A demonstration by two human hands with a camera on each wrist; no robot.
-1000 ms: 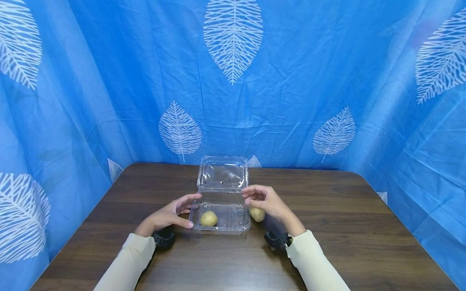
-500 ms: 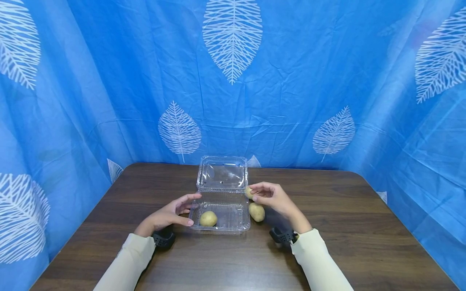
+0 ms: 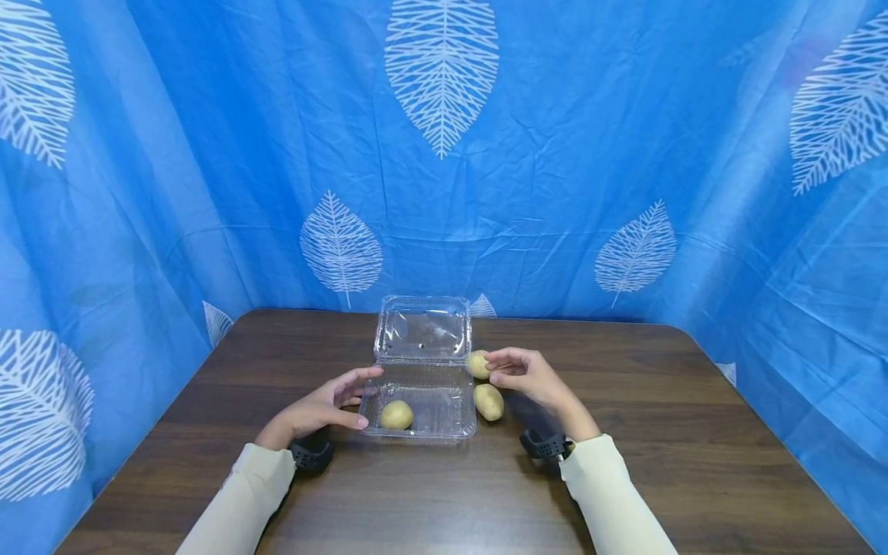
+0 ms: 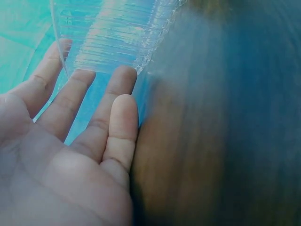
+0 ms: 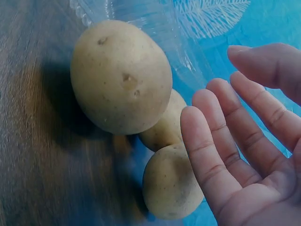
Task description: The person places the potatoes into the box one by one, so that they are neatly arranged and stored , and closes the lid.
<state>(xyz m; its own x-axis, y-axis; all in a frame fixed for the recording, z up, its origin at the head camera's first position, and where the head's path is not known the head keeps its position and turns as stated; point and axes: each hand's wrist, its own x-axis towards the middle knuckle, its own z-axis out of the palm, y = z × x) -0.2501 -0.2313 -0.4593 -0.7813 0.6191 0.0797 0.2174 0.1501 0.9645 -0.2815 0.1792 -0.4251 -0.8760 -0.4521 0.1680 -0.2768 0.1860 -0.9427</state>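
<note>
The right hand [image 3: 530,379], loosely spread and holding nothing, has its fingertips right by three potatoes [image 5: 121,77], touching or not I cannot tell; they look firm, dense and apt to roll, best wrapped round the middle. Past them from those fingertips, the clear container [image 3: 433,435] has its lid [image 3: 423,327] raised and another potato [image 3: 396,415] inside; thin and light, it likely dents easily and wants gentle steadying at the opposite side, where the left hand [image 3: 322,405] rests relaxed, spread fingers.
</note>
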